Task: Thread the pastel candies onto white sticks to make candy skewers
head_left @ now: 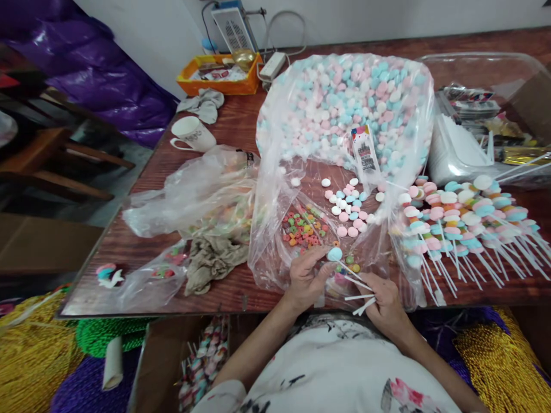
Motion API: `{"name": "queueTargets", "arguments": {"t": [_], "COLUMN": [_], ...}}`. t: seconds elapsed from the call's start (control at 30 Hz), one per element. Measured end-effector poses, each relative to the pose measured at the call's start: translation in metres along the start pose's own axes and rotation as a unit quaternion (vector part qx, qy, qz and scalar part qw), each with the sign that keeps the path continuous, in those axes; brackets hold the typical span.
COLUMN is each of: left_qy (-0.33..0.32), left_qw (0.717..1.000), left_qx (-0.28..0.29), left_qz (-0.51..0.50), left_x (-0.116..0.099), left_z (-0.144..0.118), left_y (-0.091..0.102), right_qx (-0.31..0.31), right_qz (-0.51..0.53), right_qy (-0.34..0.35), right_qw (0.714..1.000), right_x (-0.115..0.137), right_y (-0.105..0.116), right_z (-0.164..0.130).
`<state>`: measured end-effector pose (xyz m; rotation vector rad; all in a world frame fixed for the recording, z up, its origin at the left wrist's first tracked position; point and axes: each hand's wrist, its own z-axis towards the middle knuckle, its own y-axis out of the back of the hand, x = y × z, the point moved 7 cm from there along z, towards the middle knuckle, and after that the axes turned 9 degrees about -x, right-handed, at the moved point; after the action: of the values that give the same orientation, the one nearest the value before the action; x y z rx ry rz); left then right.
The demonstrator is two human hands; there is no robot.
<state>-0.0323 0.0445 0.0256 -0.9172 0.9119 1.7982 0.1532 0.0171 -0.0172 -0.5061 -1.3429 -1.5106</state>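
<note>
My left hand [306,277] is closed, pinching a blue disc candy [334,254] at the tip of a white stick. My right hand [384,303] is closed around several white sticks [359,298], one of which runs up to the blue candy. Just beyond my hands, loose pink, blue and white candies [353,217] lie on clear plastic. Small ring-shaped candies [297,226] in red, orange and green are spread to their left. A big clear bag of pastel candies [344,109] stands behind. To the right, finished-looking candy skewers [469,218] are piled with their sticks pointing toward me.
On the left are a white mug [193,134], a plastic bag [189,192], a crumpled brown cloth [213,261] and a small bag [150,281]. An orange tray [219,86] sits at the back. A clear tub [473,155] holds packets at right. Tasselled cords [34,350] hang below the table edge.
</note>
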Motion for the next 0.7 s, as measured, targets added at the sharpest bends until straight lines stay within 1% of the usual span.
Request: {"name": "queueTargets", "arguments": {"t": [0.17, 0.47, 0.6, 0.7], "left_qy": [0.012, -0.019, -0.037, -0.037], "left_qw": [1.0, 1.0, 0.999, 0.999], "left_qx": [-0.011, -0.008, -0.016, -0.024], "left_qz": [-0.009, -0.013, 0.002, 0.001], "left_x": [0.001, -0.0033, -0.0037, -0.0045], "left_z": [0.0008, 0.0016, 0.0015, 0.003], "left_y": [0.0017, 0.0025, 0.0035, 0.0032], "right_qx": [-0.014, -0.009, -0.037, -0.068], "right_qz": [-0.004, -0.009, -0.002, 0.013], "right_qy": [0.008, 0.004, 0.023, 0.038], "right_qw": [1.0, 1.0, 0.999, 0.997], "right_x": [-0.0013, 0.0007, 0.0034, 0.0049], "right_y": [0.0007, 0.0004, 0.0029, 0.0059], "right_z": [-0.0011, 0.0007, 0.002, 0.0035]}}
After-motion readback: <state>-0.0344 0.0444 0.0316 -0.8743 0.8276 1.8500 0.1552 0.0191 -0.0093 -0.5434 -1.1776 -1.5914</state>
